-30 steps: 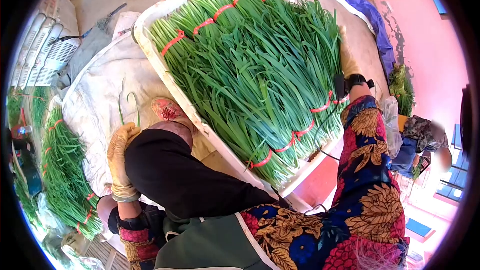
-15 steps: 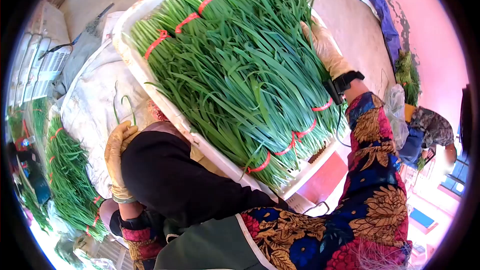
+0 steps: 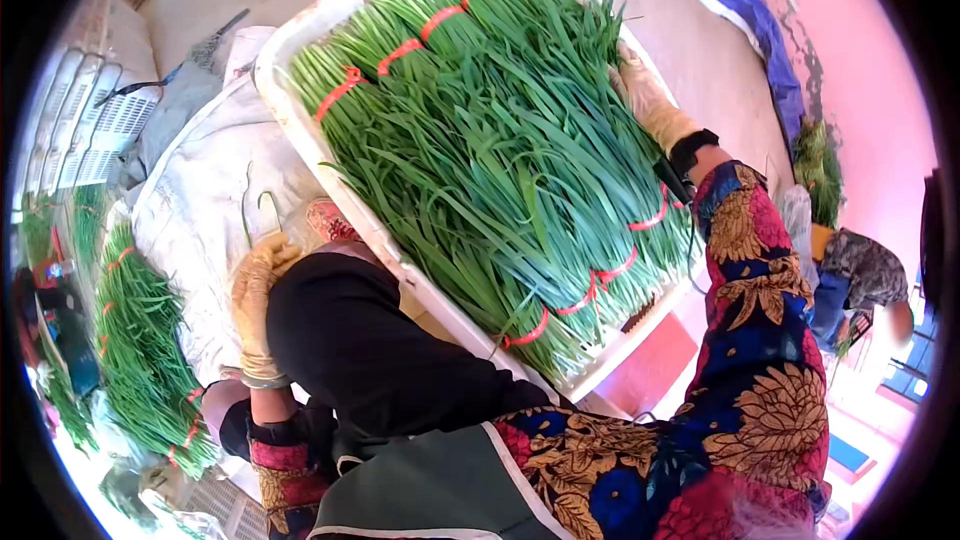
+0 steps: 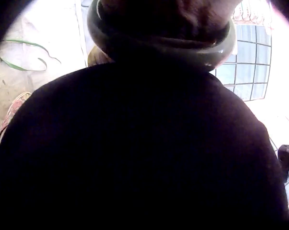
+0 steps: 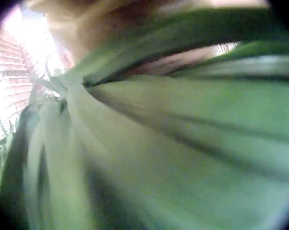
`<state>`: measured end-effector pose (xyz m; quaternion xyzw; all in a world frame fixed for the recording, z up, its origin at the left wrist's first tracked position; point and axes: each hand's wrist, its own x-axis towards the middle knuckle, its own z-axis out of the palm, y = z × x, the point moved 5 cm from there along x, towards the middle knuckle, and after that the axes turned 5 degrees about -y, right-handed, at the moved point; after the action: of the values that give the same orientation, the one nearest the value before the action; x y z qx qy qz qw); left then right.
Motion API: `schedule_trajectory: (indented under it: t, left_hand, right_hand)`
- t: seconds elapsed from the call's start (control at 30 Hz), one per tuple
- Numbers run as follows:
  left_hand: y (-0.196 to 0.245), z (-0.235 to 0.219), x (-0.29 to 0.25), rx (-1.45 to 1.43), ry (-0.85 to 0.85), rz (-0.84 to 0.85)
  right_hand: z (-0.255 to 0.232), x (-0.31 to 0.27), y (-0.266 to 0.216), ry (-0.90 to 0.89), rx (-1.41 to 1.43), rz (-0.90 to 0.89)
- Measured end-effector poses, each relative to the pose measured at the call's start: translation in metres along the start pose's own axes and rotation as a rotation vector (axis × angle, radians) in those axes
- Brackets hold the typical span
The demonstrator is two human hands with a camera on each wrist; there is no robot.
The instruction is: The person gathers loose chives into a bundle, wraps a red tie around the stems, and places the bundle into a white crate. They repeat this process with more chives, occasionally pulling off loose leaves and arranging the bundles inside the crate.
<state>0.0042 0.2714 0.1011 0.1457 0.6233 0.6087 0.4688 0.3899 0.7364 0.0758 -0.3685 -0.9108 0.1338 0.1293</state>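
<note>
Bundles of green garlic chives (image 3: 500,150), tied with red bands, fill a white plastic crate (image 3: 360,180). My gloved right hand (image 3: 655,105) lies along the crate's right side, its extended fingers against the outer chive leaves. Blurred chive leaves (image 5: 159,129) fill most of the right wrist view, with part of the glove above them. On my dark-trousered knee (image 3: 330,320) rests my gloved left hand (image 3: 258,290), fingers loosely bent and holding nothing. Just beyond its fingertips, loose leaves (image 4: 27,55) lie on the pale cloth. The knee blocks most of the left wrist view.
More tied chives (image 3: 145,340) lie at the left on a white cloth (image 3: 205,190). Stacked white crates (image 3: 90,120) stand behind. Another person (image 3: 860,270) bends down at the far right, near a pink wall (image 3: 870,90) and a purple sheet (image 3: 730,15).
My right hand has shifted inward from the crate's right edge against the leaves. The left hand stays on the knee. The head view has swayed slightly.
</note>
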Motion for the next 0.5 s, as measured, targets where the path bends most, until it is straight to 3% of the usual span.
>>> schedule_trajectory:
  t: [0.1,0.2,0.23,0.33,0.4,0.43,0.47,0.5]
  left_hand:
    - [0.004,0.005,-0.005,0.020,0.012,-0.006]
    - [0.012,0.011,-0.005,0.079,0.006,-0.002]
    - [0.012,0.012,-0.004,0.107,-0.001,-0.007]
    - [0.004,0.012,0.004,0.069,-0.028,-0.020]
    - [0.009,0.021,0.006,0.085,-0.083,-0.003]
    - [0.004,0.015,0.013,0.082,-0.069,-0.043]
    - [-0.002,0.011,0.018,0.080,-0.057,-0.093]
    - [-0.001,0.015,0.016,0.054,-0.058,-0.126]
  right_hand:
    - [-0.003,0.020,0.004,-0.019,0.130,0.182]
    - [-0.026,0.033,-0.060,0.043,0.218,0.331]
    - [-0.014,0.042,-0.050,0.002,0.024,0.436]
    - [0.005,0.046,-0.054,0.021,-0.331,0.403]
    - [0.011,0.047,-0.055,-0.080,-0.430,0.436]
    - [0.013,0.047,-0.058,-0.051,-0.416,0.446]
    - [0.019,0.042,-0.062,0.199,-0.365,0.237]
    - [0.019,0.037,-0.073,0.084,-0.426,0.358]
